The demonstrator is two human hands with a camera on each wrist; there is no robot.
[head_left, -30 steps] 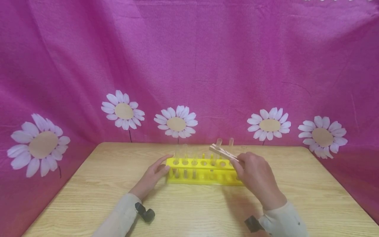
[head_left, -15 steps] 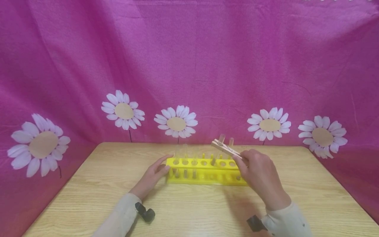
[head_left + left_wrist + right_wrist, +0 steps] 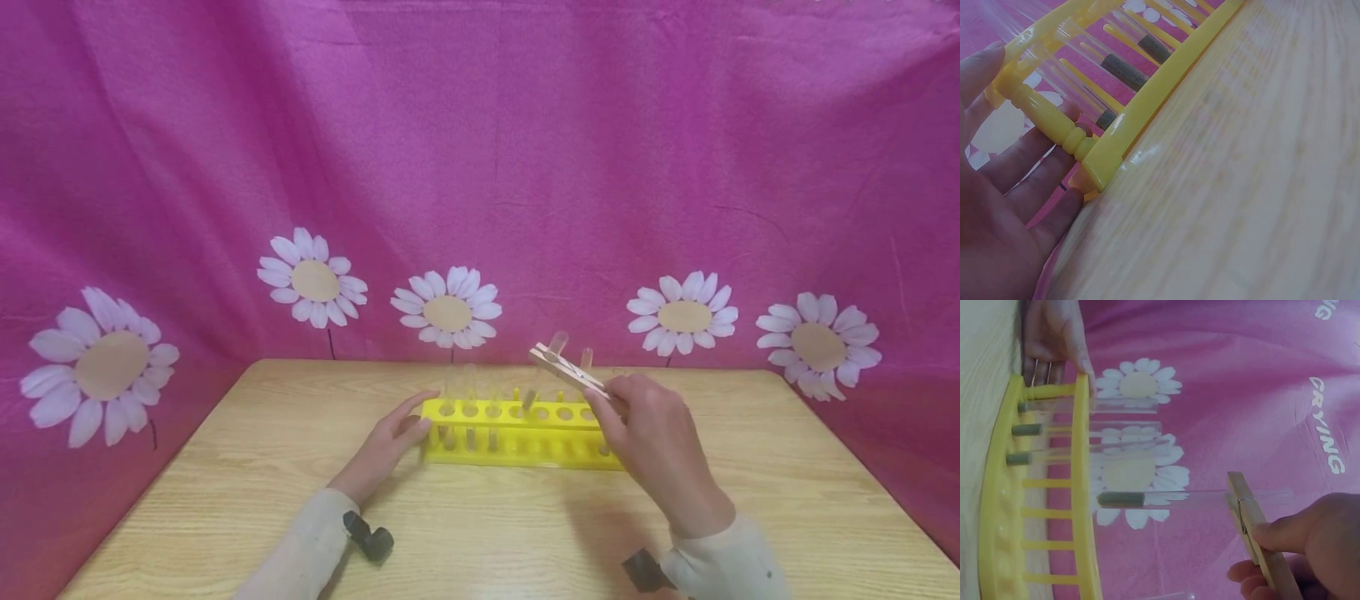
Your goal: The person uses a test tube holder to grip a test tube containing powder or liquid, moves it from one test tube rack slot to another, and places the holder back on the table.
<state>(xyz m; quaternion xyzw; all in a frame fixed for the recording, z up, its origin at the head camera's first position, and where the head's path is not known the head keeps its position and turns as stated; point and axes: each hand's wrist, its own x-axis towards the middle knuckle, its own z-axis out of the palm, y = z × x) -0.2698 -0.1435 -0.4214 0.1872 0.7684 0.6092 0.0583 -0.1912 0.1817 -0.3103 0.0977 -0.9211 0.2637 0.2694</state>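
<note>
My right hand (image 3: 660, 454) pinches a wooden test tube clamp (image 3: 567, 370), its spring showing in the right wrist view. The clamp grips a clear test tube (image 3: 1197, 499) near its mouth, with dark greenish matter at the closed end. That tube leans slightly, its lower end just above the yellow test tube rack (image 3: 517, 458), near the middle holes. My left hand (image 3: 384, 450) grips the rack's left end, thumb at the upper bar and fingers behind the end post (image 3: 1047, 115). Three tubes with similar dark contents stand in the left holes; the nearest shows a dark plug (image 3: 1124, 72).
Another test tube (image 3: 587, 358) stands at the rack's right end, partly hidden by my right hand. The wooden table (image 3: 480, 533) stretches in front of the rack. Behind it hangs a magenta cloth (image 3: 525, 167) with white daisies.
My right hand has raised the clamped tube out of the rack's fifth hole from the left and shifted it leftward, toward the fourth. My left hand has stayed on the rack's end.
</note>
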